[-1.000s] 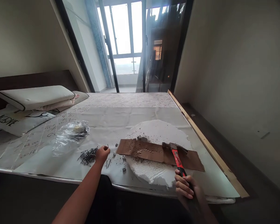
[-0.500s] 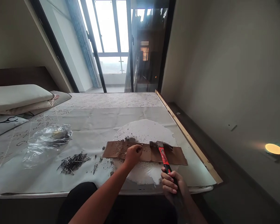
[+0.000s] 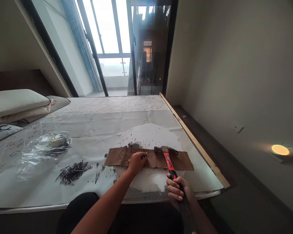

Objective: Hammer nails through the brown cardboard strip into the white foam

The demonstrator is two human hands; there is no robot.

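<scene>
My right hand (image 3: 177, 188) is closed around the dark grip of a claw hammer (image 3: 169, 162). Its red-and-black handle slants up to a metal head, which is over the right half of a brown cardboard strip (image 3: 183, 161). My left hand (image 3: 137, 161) rests at the middle of the strip, thumb and forefinger pinched on a nail, of which only a small pale tip shows. Several small dots, like nail heads or holes, mark the cardboard around that hand. Under the strip lies a round white board (image 3: 151, 133) with crumbled edges.
A pile of loose nails (image 3: 73, 172) lies left, near a clear plastic bag (image 3: 47, 151). Grey crumbs (image 3: 134, 145) are scattered around the cardboard. Pillows (image 3: 19, 103) are at the far left. A wooden slat (image 3: 192, 136) runs along the right edge of the covered mattress (image 3: 95, 126).
The whole view has shifted slightly left. Both hands keep their grips, and the hammer head stays over the same part of the cardboard.
</scene>
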